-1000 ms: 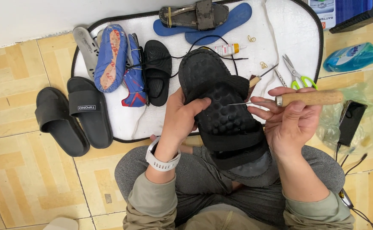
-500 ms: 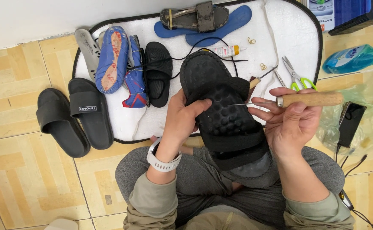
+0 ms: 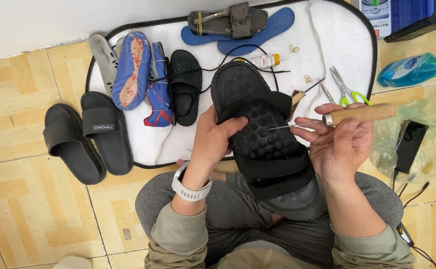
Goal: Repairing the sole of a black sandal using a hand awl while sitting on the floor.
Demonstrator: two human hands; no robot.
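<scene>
Landmark: the white mat (image 3: pixel 337 55) with a black edge, spread on the tiled floor in front of the seated person.
Black sandal (image 3: pixel 262 134): held over the near edge of the mat and above the person's lap, its bumpy footbed facing up, toe end pointing away over the mat.
Left hand (image 3: pixel 213 142): its grip is clenched on the sandal's left edge, thumb lying across the footbed; a white watch sits on the wrist.
Right hand (image 3: pixel 340 144): its grip is closed round the wooden handle of an awl (image 3: pixel 345 116), just right of the sandal at the mat's near right corner.
Awl needle: thin metal, pointing left, its tip over the sandal's footbed; whether it touches cannot be told.
On the mat, far side: a worn brown sandal (image 3: pixel 228 21) lying on blue soles.
On the mat, left part: a blue shoe (image 3: pixel 132 69) sole up and a small black slide (image 3: pixel 185 85).
On the mat, right part: a glue tube (image 3: pixel 265 61) and green-handled scissors (image 3: pixel 346 89).
Left of the mat, on the floor: a pair of black slides (image 3: pixel 88 135).
Right of the mat: a clear plastic bag (image 3: pixel 427 144) with a dark phone on it.
</scene>
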